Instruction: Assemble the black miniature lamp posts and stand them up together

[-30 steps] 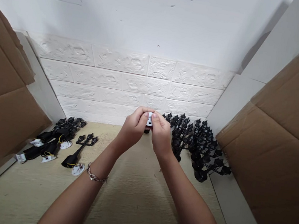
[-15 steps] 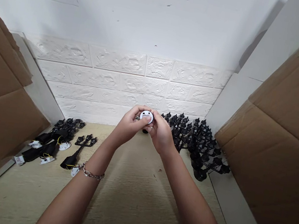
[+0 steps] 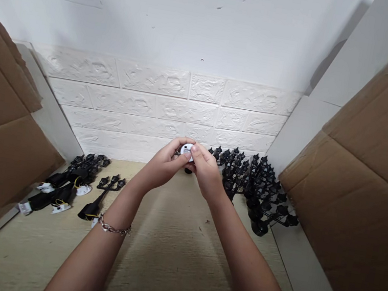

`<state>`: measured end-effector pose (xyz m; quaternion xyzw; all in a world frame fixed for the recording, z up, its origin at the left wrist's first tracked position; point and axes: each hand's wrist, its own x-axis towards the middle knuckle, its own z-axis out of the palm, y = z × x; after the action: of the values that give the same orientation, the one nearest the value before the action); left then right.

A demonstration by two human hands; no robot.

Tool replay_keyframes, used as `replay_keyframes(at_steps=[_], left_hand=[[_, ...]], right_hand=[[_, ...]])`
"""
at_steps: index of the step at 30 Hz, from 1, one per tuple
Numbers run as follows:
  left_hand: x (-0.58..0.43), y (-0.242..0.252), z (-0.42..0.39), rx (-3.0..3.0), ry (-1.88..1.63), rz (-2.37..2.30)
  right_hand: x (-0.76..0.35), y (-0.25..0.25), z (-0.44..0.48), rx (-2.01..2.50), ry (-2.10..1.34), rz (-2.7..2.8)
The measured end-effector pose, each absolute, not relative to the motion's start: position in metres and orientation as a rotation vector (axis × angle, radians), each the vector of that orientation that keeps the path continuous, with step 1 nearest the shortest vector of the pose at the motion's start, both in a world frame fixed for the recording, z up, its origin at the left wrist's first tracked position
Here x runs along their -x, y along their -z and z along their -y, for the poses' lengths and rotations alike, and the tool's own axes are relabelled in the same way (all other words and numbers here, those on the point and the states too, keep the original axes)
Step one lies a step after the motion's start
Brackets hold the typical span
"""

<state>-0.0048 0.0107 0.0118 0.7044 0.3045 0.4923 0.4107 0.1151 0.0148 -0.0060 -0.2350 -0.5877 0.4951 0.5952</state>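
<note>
My left hand [image 3: 161, 166] and my right hand [image 3: 208, 174] meet at mid-view, both closed round a round white base cap [image 3: 186, 148] with a small black mark and printed text. Both thumbs press on its face. Its underside is hidden by my fingers, and a small black part [image 3: 188, 170] shows just beneath them. Left of my left forearm lies one black candelabra lamp [image 3: 94, 206] with three lantern-like heads, its yellow wire and white cap hanging from the base.
Several black candelabra lamps [image 3: 72, 184] with loose white caps lie at the left. A dense group of black candelabra lamps [image 3: 257, 186] stands at the right. Cardboard sheets [image 3: 370, 160] line the sides, and a white brick-pattern wall [image 3: 152, 105] closes the back of the pale tabletop [image 3: 174, 261].
The white cap has shifted slightly left and tilted in my hands. My right thumb has come up onto its upper right face. My left forearm has moved a little left.
</note>
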Motion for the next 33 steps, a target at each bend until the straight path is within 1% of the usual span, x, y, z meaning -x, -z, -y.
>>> replay_keyframes(at_steps=[7, 11, 16, 22, 25, 27, 31, 33], left_hand=[[0.005, -0.012, -0.010, -1.798, -1.253, -0.777], [0.004, -0.009, -0.010, -1.871, -1.277, -0.855], [0.001, -0.008, -0.008, -1.912, -1.281, -0.860], [0.005, -0.011, -0.011, -1.957, -1.244, -0.881], [0.012, -0.014, -0.011, -1.964, -1.219, -0.905], [0.016, -0.017, -0.010, -1.951, -1.185, -0.930], [0.020, -0.020, -0.006, -1.966, -1.154, -0.948], [0.019, -0.023, -0.003, -2.028, -1.169, -0.952]], right_hand=[[-0.114, 0.007, -0.012, 0.545, -1.002, 1.403], [-0.114, 0.008, -0.012, 0.575, -0.983, 1.390], [-0.116, 0.008, -0.014, 0.566, -1.023, 1.347], [-0.117, 0.005, -0.014, 0.604, -1.228, 1.234], [-0.118, 0.002, -0.012, 0.611, -1.258, 1.259], [-0.119, 0.001, -0.010, 0.617, -1.223, 1.330], [-0.121, -0.002, -0.008, 0.636, -1.043, 1.453], [-0.121, -0.003, -0.007, 0.645, -1.021, 1.473]])
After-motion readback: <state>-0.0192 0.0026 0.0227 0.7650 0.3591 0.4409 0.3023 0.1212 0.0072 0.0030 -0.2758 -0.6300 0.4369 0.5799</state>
